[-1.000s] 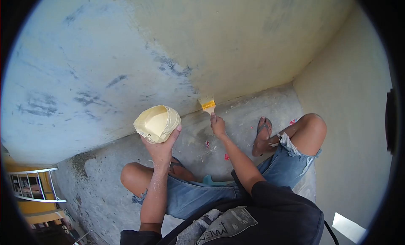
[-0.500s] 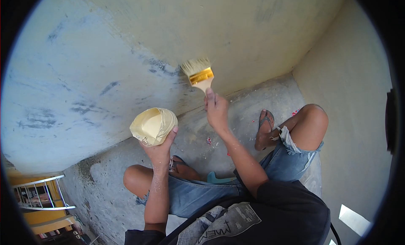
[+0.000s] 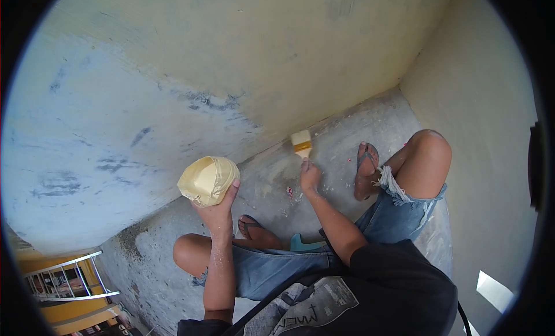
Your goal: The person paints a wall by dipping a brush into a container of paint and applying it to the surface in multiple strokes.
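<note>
My left hand [image 3: 218, 211] grips a round container of cream paint [image 3: 209, 180] from below, tilted so its inside faces me. In my right hand [image 3: 310, 175] is a wide paintbrush [image 3: 301, 142], its fingers closed round the pale handle. The brush has a gold-coloured ferrule, and its bristles point away from me near the foot of the wall. Whether they touch the wall cannot be made out. The wall [image 3: 277, 52] is cream at the upper right; a bluish-white area with dark smudges [image 3: 58, 183] covers its left part.
My bent legs and sandalled feet rest on the grey concrete floor [image 3: 272, 180]. A teal object [image 3: 305, 243] lies between my legs. A second wall [image 3: 468, 116] rises at right. A metal ladder [image 3: 69, 278] is at lower left. Small red-and-white scraps [image 3: 289, 191] lie on the floor.
My right hand has brought the brush down and to the right, from the dark patch on the wall to the wall's foot. The container stays in my left hand, slightly lower.
</note>
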Demonstrator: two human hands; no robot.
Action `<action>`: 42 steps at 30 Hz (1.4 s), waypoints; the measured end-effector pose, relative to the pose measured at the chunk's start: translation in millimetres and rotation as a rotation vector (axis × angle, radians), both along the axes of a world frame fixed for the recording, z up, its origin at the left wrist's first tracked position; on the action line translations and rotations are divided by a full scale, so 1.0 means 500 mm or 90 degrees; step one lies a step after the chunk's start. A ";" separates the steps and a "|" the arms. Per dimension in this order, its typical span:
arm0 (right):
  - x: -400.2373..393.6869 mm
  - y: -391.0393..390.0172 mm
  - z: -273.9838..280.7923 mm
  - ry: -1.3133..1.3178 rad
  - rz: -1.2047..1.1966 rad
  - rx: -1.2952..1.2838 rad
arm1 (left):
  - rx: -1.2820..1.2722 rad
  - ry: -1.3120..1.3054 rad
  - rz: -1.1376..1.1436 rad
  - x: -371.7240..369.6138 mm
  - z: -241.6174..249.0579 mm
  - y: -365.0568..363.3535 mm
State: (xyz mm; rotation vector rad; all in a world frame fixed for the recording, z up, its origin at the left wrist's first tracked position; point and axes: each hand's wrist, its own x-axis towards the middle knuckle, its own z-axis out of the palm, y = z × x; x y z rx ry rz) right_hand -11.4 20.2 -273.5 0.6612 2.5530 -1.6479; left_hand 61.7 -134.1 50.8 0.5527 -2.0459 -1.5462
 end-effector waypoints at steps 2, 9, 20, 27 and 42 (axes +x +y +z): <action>-0.005 0.025 0.018 -0.020 -0.060 0.049 | 0.001 0.003 -0.008 -0.003 0.004 0.004; -0.131 0.017 0.019 0.090 -0.118 -0.004 | 0.006 -0.004 -0.011 0.007 0.004 0.001; -0.075 0.040 0.013 0.026 0.210 0.005 | 0.002 0.023 -0.020 -0.011 -0.004 0.004; -0.158 0.133 -0.031 0.224 -0.140 0.009 | -0.008 0.012 -0.013 -0.008 -0.005 0.000; -0.016 -0.106 0.164 0.082 0.364 -0.108 | -0.032 0.005 0.000 0.008 -0.008 -0.010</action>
